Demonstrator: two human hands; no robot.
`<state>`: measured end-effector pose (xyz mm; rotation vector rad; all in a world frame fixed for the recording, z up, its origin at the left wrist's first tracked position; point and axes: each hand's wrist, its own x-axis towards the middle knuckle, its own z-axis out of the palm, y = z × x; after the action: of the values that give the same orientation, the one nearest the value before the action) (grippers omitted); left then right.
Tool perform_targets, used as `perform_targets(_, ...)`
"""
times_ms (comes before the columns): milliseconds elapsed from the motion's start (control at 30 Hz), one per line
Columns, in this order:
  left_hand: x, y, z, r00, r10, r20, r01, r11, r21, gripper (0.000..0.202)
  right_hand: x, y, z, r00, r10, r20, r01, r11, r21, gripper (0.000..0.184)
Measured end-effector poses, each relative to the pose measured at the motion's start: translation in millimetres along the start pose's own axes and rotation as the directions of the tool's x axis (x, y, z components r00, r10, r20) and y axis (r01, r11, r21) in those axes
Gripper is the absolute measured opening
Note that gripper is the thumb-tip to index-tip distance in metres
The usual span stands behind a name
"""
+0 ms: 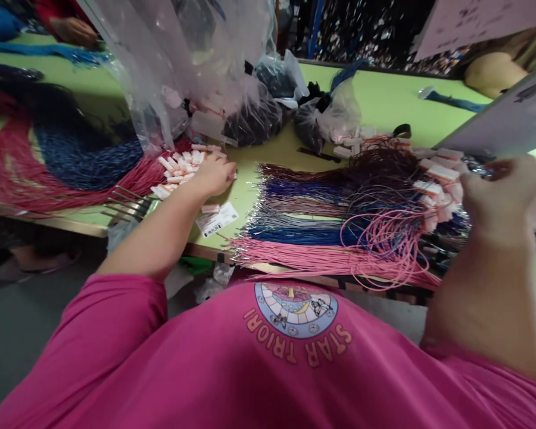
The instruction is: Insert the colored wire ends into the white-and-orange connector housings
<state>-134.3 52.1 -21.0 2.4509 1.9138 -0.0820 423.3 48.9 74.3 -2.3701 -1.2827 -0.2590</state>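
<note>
My left hand (215,174) reaches over a pile of white connectors (178,170) with orange edges, its fingers curled down. A pale end of a connector shows at its fingertips. These connectors join a bundle of red wires (9,158) running left. On the right, my right hand (511,185) is closed beside another cluster of white connectors (442,173); what its fingers hold is hidden. From that cluster, pink wires (304,253), blue wires (295,235) and brown wires (299,174) stretch left in rows, with bare shiny tips. A few pink wires loop up loosely.
A printed white label (217,219) lies near the table's front edge, beside metal prongs (127,202). Clear plastic bags (254,113) of dark parts stand behind. Dark blue wires (84,155) cross the red ones. A grey panel (500,113) slants at right. Another person's hand (75,31) is at far left.
</note>
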Motion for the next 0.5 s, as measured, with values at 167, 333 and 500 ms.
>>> perform_targets(167, 4, 11, -4.5, 0.999, -0.036, 0.031, 0.034, 0.998, 0.059, 0.055, -56, -112, -48, 0.734, -0.672, 0.102, 0.652, 0.738, 0.173, 0.034)
perform_targets(333, 3, 3, 4.2, 0.998, -0.006, -0.070, -0.002, 0.994, -0.114, 0.051, -100, -193, 18, 0.233, -0.843, 0.485, 0.882, 0.394, 0.259, 0.033)
perform_targets(500, -19, 10, -12.6, 0.968, -0.214, -0.129, 0.107, 0.821, -0.561, 0.054, -100, -185, 84, 0.172, -0.833, 0.526, 0.938, 0.301, 0.170, 0.041)
